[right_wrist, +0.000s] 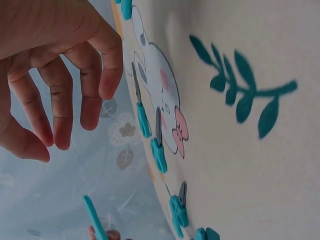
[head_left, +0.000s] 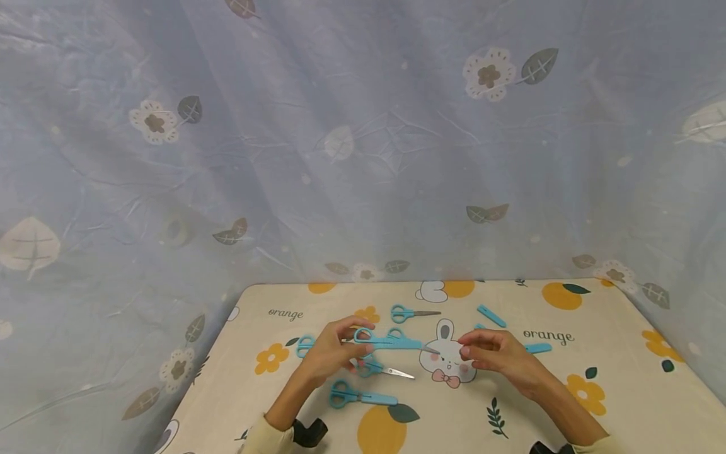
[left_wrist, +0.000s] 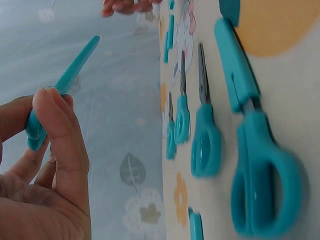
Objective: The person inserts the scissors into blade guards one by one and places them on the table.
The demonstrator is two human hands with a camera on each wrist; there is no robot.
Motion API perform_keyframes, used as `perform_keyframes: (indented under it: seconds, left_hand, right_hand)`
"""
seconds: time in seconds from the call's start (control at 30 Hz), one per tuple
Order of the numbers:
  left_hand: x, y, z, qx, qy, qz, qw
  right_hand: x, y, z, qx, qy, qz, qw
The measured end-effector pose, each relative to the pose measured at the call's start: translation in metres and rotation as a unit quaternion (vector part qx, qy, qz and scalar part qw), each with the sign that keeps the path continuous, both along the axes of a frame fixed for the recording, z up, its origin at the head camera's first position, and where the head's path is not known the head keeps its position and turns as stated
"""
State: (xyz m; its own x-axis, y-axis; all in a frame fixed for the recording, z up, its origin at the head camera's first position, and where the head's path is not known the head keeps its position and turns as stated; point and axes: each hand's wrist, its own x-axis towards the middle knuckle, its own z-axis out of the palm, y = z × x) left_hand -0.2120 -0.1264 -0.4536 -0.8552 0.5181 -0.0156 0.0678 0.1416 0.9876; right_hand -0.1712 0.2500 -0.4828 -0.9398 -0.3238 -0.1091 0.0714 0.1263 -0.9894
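Note:
My left hand (head_left: 331,353) pinches the handles of a pair of blue scissors (head_left: 399,342) above the table. A blue cover hides its blades, and the covered end points right. In the left wrist view these scissors (left_wrist: 75,67) tilt upward between thumb and fingers. My right hand (head_left: 501,356) hovers to the right of the covered tip, apart from it. Its fingers (right_wrist: 91,107) are loosely bent, with nothing held. Below the left hand lie uncovered scissors (head_left: 399,373) with bare metal blades and covered scissors (head_left: 368,398). Another bare-bladed pair (left_wrist: 182,115) lies partly behind the held scissors in the head view.
More bare-bladed scissors (head_left: 404,313) lie farther back. Loose blue covers (head_left: 491,315) lie at right, one cover (head_left: 537,348) beside the right wrist. A blue handle (head_left: 305,345) shows left of the left hand. A patterned curtain (head_left: 363,189) hangs behind the table.

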Motion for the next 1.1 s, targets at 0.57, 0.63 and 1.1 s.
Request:
perform_keyframes:
  seconds: [0.57, 0.63, 1.1]
  left_hand:
    - [0.003, -0.059, -0.002, -0.029, 0.001, 0.064, 0.9976]
    - [0.003, -0.064, -0.003, -0.035, -0.002, 0.068, 0.9971]
    - [0.004, -0.096, -0.014, -0.070, -0.027, 0.091, 0.9930]
  right_hand:
    - [0.016, 0.034, 0.002, 0.046, 0.005, -0.032, 0.9984]
    - [0.018, 0.038, 0.003, 0.054, 0.008, -0.040, 0.9977]
    - [0.033, 0.061, 0.008, 0.153, 0.009, -0.094, 0.9838]
